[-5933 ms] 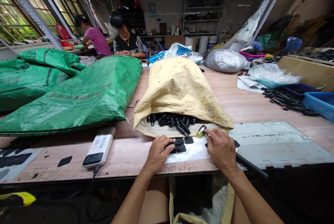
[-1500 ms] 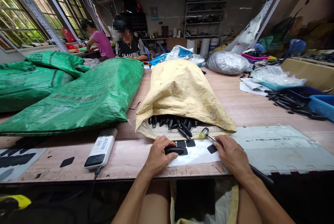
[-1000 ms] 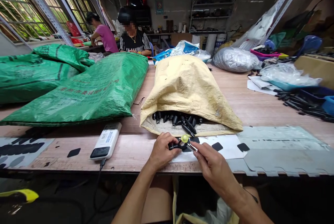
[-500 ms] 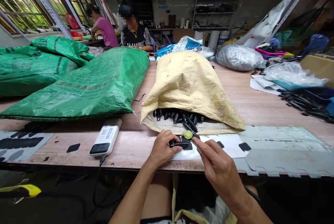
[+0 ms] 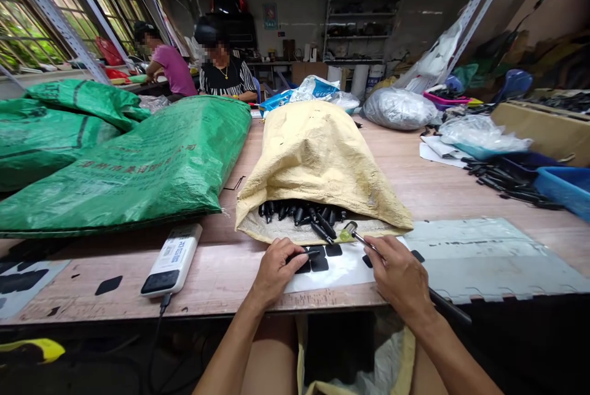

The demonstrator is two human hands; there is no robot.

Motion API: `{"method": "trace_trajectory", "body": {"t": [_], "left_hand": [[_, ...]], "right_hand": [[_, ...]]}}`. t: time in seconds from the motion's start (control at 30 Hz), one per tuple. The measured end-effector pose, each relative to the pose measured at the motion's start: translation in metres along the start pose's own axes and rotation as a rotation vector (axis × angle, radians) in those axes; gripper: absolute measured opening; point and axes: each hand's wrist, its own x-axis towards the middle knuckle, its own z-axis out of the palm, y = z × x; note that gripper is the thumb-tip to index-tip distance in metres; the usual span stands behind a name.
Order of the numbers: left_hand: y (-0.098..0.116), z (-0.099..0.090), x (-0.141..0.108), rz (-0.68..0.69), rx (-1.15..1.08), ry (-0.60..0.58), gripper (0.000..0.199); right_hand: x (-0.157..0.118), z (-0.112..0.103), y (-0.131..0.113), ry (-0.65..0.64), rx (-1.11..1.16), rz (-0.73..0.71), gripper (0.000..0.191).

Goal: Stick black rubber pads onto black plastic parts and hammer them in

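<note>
My left hand is closed around a small black part at the table's front edge, above a white sheet with black square pads. My right hand grips a thin metal-shafted tool, whose far end carries a translucent yellow-green piece at the mouth of the cream sack. Black pen-like parts lie inside the sack's opening. A long black rod shows beside my right wrist.
Green sacks and a white power bank lie at left. Grey-green sheets, a blue bin and black parts are at right. Two people sit at the back left. An open sack hangs below the table.
My right hand has moved right, away from my left hand, with the tool and yellow-green piece. The view has shifted a little to the right.
</note>
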Motion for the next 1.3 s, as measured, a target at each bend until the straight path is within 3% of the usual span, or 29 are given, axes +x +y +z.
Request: {"method": "trace_trajectory", "body": {"t": [0.13, 0.27, 0.93, 1.03, 1.13, 1.23, 1.3], "left_hand": [[-0.005, 0.001, 0.0, 0.029, 0.009, -0.006, 0.034], [-0.008, 0.002, 0.0, 0.038, 0.048, -0.01, 0.043], [-0.003, 0.001, -0.001, 0.017, 0.1, -0.033, 0.046], [-0.003, 0.0, -0.001, 0.042, 0.115, -0.026, 0.046], [-0.001, 0.0, -0.001, 0.071, 0.149, -0.043, 0.046], [0.001, -0.002, -0.002, 0.117, 0.185, -0.08, 0.047], [0.003, -0.002, -0.005, 0.181, 0.183, -0.085, 0.045]], "right_hand": [[0.002, 0.016, 0.016, 0.007, -0.11, -0.007, 0.023], [0.001, 0.023, 0.013, 0.012, -0.168, 0.017, 0.022], [0.001, 0.021, 0.007, -0.011, -0.23, 0.009, 0.021], [0.0, 0.017, 0.006, 0.047, -0.184, 0.013, 0.026], [-0.005, 0.012, -0.002, 0.095, -0.032, -0.154, 0.035], [-0.011, 0.007, -0.02, -0.021, 0.136, -0.354, 0.039], [-0.013, 0.005, -0.035, -0.091, 0.202, -0.363, 0.037]]}}
